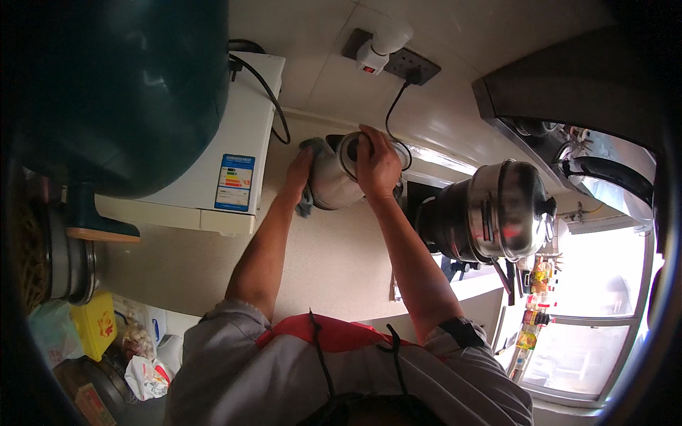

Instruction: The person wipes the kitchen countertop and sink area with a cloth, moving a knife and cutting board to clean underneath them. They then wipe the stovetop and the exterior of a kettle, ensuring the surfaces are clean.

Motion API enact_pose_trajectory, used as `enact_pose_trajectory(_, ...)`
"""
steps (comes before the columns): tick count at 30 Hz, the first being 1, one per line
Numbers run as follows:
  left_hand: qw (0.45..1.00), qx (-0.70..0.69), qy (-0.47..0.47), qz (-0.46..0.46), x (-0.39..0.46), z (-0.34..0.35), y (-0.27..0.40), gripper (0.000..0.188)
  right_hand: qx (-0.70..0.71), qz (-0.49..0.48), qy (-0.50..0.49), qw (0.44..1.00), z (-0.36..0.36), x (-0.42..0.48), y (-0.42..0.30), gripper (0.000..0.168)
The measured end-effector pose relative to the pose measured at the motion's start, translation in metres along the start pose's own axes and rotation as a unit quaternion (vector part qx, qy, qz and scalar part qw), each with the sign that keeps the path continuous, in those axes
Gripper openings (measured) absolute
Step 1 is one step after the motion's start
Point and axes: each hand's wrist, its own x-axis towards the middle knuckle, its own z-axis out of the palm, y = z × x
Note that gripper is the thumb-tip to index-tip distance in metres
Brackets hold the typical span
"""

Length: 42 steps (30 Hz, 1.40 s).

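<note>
On the pale countertop (330,250), near the wall, stands a light metal kettle (333,183) with a round lid and a dark knob. My left hand (300,173) presses a grey-green cloth (305,205) against the left side of the kettle. My right hand (379,168) lies over the lid, its fingers at the dark knob; how firmly it grips there is partly hidden. The kettle's handle is mostly covered by my right hand.
A white appliance (234,128) and a large dark green appliance (122,96) stand left. A stacked steel steamer pot (495,213) sits right, under a range hood (549,80). A black cord (391,109) hangs from the wall socket (413,64).
</note>
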Motion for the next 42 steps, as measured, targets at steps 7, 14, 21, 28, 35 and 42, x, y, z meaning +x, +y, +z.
enact_pose_trajectory(7,0.992,-0.016,0.077,0.094,-0.022,0.016,-0.031,0.063,-0.018,0.002,0.002,1.000,0.000,-0.001,0.000,0.026)
enact_pose_trajectory(14,0.970,-0.031,0.206,0.128,-0.075,0.062,-0.057,0.068,-0.002,-0.004,0.008,1.000,0.002,-0.002,0.005,0.026)
enact_pose_trajectory(21,0.993,-0.081,0.086,0.016,-0.016,0.021,-0.014,0.072,-0.014,0.003,0.003,1.000,-0.001,0.000,0.002,0.026)
enact_pose_trajectory(28,0.967,-0.024,0.199,0.155,-0.102,0.077,-0.046,0.080,0.008,0.003,0.012,1.000,0.002,-0.002,0.005,0.025)
enact_pose_trajectory(35,0.977,-0.043,0.182,0.103,-0.069,0.064,-0.028,0.068,0.003,-0.028,0.030,0.999,0.000,-0.002,0.008,0.024)
enact_pose_trajectory(42,0.959,-0.025,0.103,0.262,-0.038,0.042,-0.005,0.063,-0.001,-0.020,0.028,0.999,0.001,-0.001,0.001,0.024)
